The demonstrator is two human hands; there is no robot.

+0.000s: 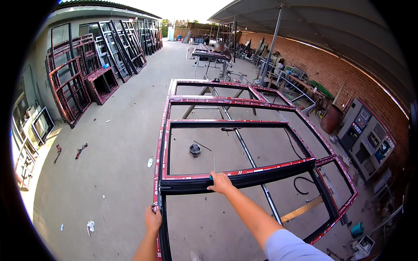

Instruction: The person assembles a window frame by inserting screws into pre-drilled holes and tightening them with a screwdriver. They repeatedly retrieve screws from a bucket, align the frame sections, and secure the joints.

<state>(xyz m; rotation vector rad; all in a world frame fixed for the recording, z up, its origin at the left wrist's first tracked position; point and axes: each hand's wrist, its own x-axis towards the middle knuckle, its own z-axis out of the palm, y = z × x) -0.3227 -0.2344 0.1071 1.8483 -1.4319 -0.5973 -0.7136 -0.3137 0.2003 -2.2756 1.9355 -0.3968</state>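
A large window frame, black with red printed protective film, lies across supports in front of me. My left hand is closed round its near left edge; a small dark thing shows at the fingertips, too small to name. My right hand rests over the black crossbar, closed on a slim tool with a teal handle and a thin metal shaft pointing up, which looks like a screwdriver. My right palm hides most of its handle. Through the frame's openings, a metal support bar runs beneath.
A round black container stands on the floor under the frame. Several frames lean against the left wall. A grey control cabinet and a rusty drum stand at right. Farther off, a person is at another bench.
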